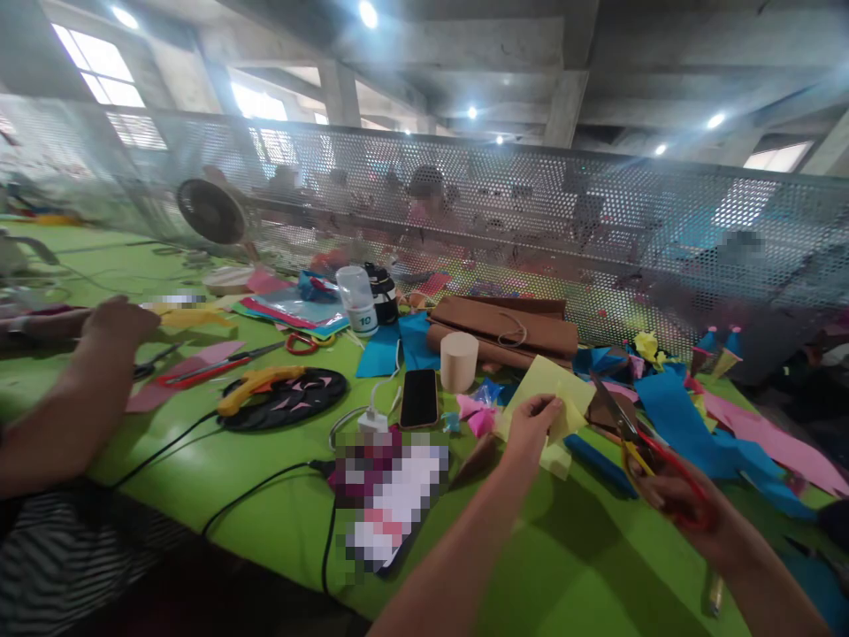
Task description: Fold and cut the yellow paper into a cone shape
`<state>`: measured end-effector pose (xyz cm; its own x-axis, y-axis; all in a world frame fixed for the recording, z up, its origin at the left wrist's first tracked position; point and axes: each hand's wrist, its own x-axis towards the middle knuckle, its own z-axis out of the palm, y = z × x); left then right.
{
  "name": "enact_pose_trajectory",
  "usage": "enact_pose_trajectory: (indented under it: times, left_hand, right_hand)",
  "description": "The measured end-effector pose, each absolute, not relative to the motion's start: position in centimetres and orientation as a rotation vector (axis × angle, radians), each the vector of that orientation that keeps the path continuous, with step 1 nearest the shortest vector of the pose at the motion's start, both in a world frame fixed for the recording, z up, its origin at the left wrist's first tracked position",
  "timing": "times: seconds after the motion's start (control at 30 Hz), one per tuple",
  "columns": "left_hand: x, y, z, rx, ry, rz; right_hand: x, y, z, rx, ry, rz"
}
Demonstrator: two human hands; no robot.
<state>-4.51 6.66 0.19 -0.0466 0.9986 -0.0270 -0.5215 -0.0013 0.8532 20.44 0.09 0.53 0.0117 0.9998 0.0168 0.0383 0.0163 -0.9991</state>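
Pinched between the fingers of my left hand is a sheet of yellow paper, raised a little above the table. My right hand grips a pair of scissors with red and yellow handles, fingers through the loops. The blades are parted and point up and left, to the right of the paper and apart from it. Beneath the hands lie a rolled blue piece and a pink folded paper shape. More blue paper is spread beyond the scissors.
A co-worker's arm reaches in at the left. A yellow glue gun rests on a black round tray. Phones, cables, a wooden cylinder, a brown roll and bottles stand ahead. A perforated metal screen borders the table.
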Motion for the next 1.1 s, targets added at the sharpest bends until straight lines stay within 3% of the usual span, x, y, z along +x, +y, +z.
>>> enact_pose_trajectory:
  times: [0.13,0.37,0.7,1.1]
  left_hand:
    - [-4.5,6.4,0.1,0.799,0.851,1.424]
    - [-4.0,5.6,0.6,0.962,0.876,1.362]
    - [-1.5,2.4,-0.1,1.67,0.942,1.168]
    - [-1.0,1.9,-0.5,1.684,0.94,0.939]
  right_hand:
    - [20.6,0.0,-1.3,-1.209,-1.178,1.384]
    - [19.8,-0.2,-2.7,-1.085,-0.919,1.38]
    - [18.2,-0.9,0.4,-1.104,-1.042,1.115]
    - [17.5,-1.3,-0.1,-1.107,-0.979,1.072]
